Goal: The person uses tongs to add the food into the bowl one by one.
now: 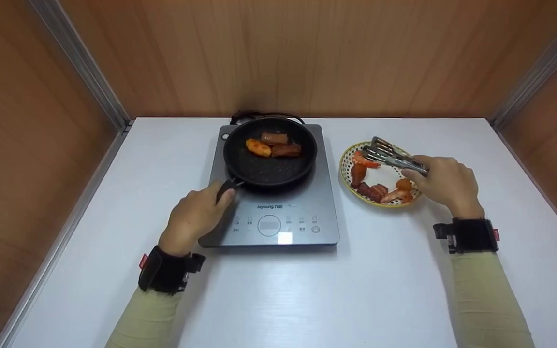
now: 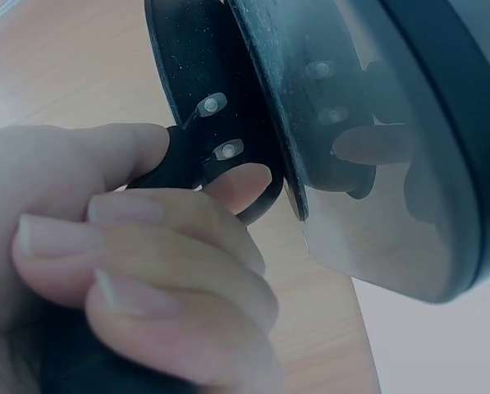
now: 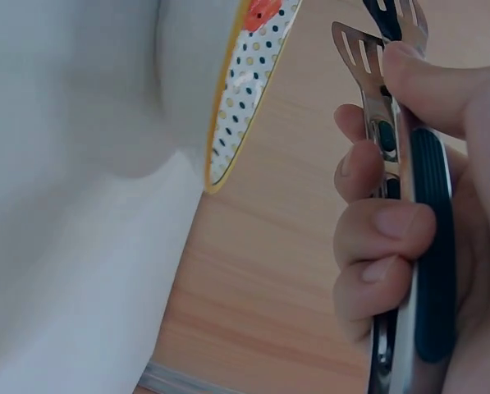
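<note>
An induction cooktop (image 1: 302, 203) is lying on the white table (image 1: 269, 290), its far half disappearing beneath a black frying pan (image 1: 266, 171). A black cable (image 1: 245, 115) is bunching behind it, beside the wood-grain panel (image 1: 283, 63). Two sausage pieces (image 1: 286, 151) and one orange-yellow piece (image 1: 258, 148) are lying together in the pan. The left hand (image 1: 194, 217) is gripping the pan's handle. To the right, a dotted plate (image 1: 346, 171) is bearing a shrimp (image 1: 365, 160) and other reddish food; over it the right hand (image 1: 445, 183) is holding metal tongs (image 1: 394, 158), their ends slightly parted.

The tongs are masking part of the plate, and whether they are touching the shrimp is hard to tell. Fingers are hiding much of the handle. The cooktop's small markings are blurring. The left wrist view is cutting off the pan; the right wrist view is showing only a slice of plate.
</note>
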Motion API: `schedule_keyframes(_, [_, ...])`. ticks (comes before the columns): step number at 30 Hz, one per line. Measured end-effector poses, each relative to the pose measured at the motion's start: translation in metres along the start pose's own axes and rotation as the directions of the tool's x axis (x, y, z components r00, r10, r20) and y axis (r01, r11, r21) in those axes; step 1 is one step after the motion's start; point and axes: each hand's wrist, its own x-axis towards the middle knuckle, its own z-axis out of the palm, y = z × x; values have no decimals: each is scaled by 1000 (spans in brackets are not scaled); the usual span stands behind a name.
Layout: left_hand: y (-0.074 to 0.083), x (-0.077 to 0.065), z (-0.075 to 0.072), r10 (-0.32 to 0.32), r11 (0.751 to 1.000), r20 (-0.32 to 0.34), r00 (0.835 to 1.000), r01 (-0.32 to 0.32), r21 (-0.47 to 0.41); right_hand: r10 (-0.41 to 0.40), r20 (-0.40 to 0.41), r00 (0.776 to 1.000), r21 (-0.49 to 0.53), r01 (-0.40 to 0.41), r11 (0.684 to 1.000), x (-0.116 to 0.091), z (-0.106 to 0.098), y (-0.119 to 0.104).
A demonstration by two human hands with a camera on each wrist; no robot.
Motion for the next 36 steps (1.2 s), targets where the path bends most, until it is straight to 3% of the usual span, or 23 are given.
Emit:
schedule_keyframes(14, [-2,0,1,4,1000,-3,1000,-4,0,5,59,998,-31,-3,1000,2,11,9])
schedule_keyframes(36, [-1,0,1,11,1000,-13,1000,-11,11,19,69,997,-76,-14,997,3,20,3])
